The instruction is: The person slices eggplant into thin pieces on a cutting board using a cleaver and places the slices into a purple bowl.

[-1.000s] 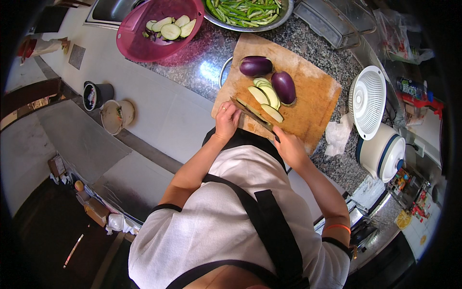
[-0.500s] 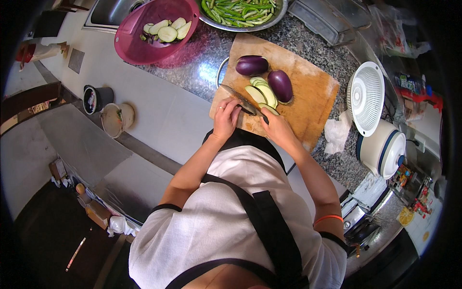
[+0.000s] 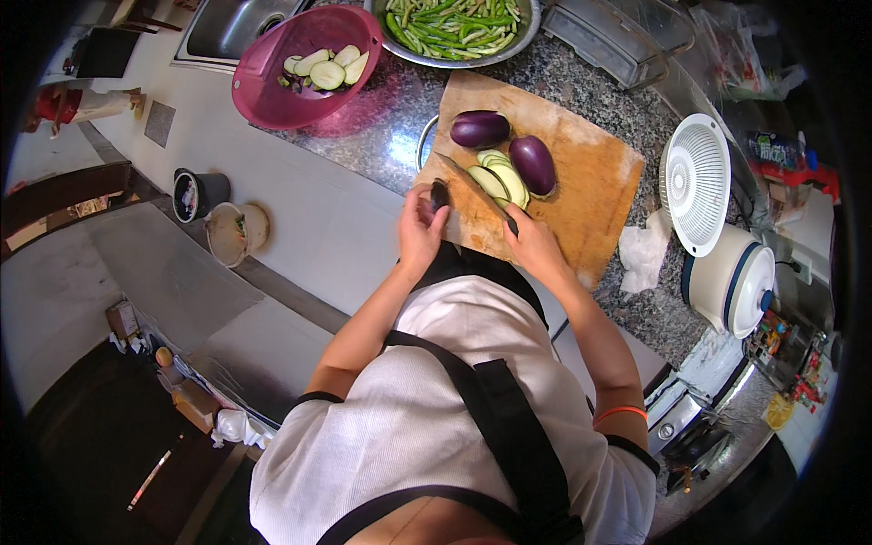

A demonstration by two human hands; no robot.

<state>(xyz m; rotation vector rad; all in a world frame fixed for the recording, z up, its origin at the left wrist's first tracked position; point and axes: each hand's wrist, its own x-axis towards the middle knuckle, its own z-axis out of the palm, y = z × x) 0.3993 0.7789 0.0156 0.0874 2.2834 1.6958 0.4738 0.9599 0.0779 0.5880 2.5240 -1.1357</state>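
Between the fingers of my left hand point(image 3: 419, 234) is a small dark eggplant piece point(image 3: 440, 194), held at the near left edge of the wooden cutting board point(image 3: 590, 173). My right hand point(image 3: 538, 249) grips the black handle of a kitchen knife point(image 3: 470, 184), whose blade points to the far left, over the board. Just beyond the blade lie several pale eggplant slices point(image 3: 513, 186), overlapping one another. Two shiny purple eggplants, one farther back point(image 3: 480, 130) and one to the right point(image 3: 533, 166), rest behind and beside the slices; their undersides are hidden.
At the far left, a pink basin point(image 3: 263, 86) holds several eggplant slices. A metal bowl point(image 3: 536, 27) of green peppers stands behind the board. To the right are a crumpled white cloth or paper point(image 3: 643, 259), a white strainer basket point(image 3: 677, 182) and a lidded cream pot point(image 3: 716, 277).
My left hand has drawn away from the blade and turned, lifting the dark eggplant piece off to the left. The knife stays in my right hand, now lying closer to the slices.
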